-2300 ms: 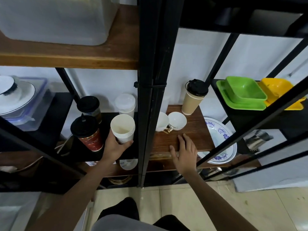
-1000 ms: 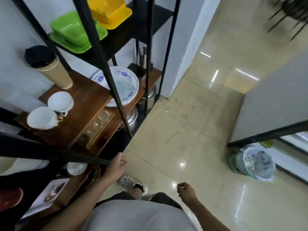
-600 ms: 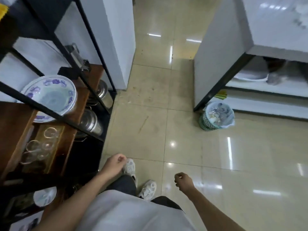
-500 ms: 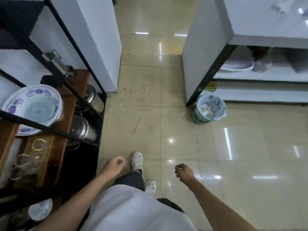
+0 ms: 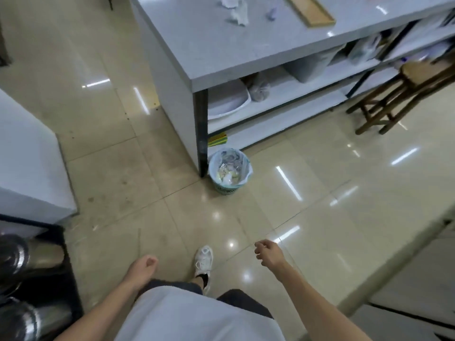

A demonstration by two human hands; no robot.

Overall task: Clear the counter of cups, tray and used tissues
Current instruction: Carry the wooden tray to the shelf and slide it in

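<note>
counter [image 5: 202,40]: crumpled tissues [image 5: 235,8] and wooden tray [image 5: 310,9] seen on top | lined bin [image 5: 230,171] at its corner leg | wooden stool [image 5: 403,89] beside shelves | left hand [image 5: 144,267] and right hand [image 5: 267,253]: loosely curled, nothing held

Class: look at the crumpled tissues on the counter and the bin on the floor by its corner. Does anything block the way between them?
Nothing visible does. The tissues lie on the open counter; the bin stands uncovered below, beside the counter's black leg.
</note>
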